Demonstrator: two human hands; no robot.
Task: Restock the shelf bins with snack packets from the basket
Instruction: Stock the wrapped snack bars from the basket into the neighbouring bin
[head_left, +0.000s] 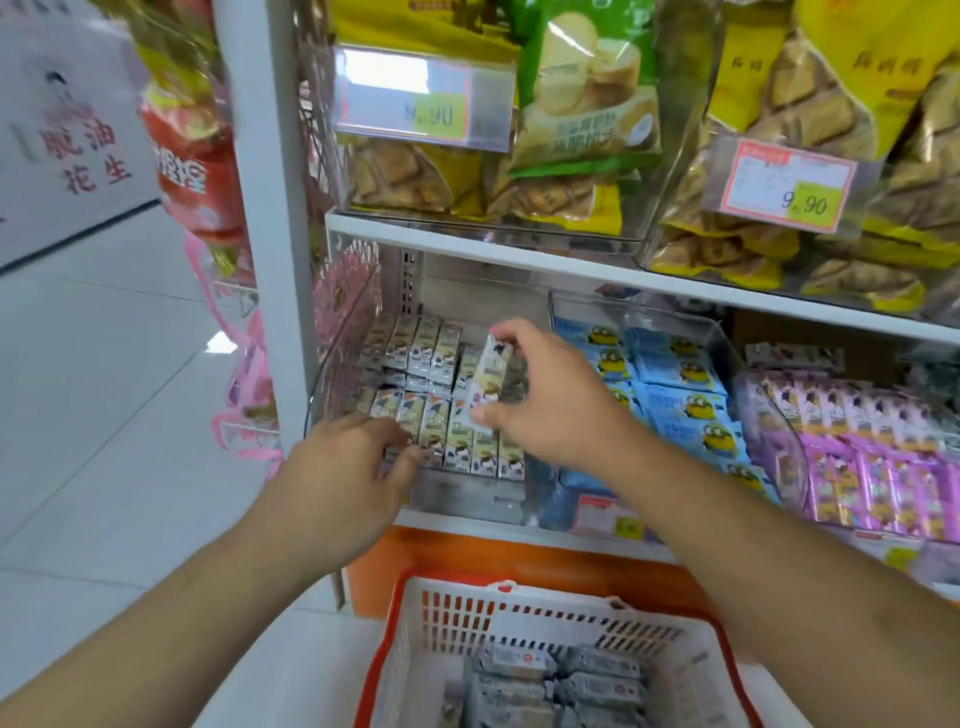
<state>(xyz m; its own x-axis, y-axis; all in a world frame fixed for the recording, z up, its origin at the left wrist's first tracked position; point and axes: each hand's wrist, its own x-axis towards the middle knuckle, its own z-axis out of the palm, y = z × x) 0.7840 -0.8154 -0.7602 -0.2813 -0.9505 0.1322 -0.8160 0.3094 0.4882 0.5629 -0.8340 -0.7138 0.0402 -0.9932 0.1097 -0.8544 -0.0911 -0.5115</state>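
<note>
Packet (488, 382) upright, pinched by right hand (545, 400)

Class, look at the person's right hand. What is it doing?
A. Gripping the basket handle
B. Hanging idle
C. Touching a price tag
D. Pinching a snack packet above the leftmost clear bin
D: the right hand pinches a pale snack packet over the clear bin.
</note>
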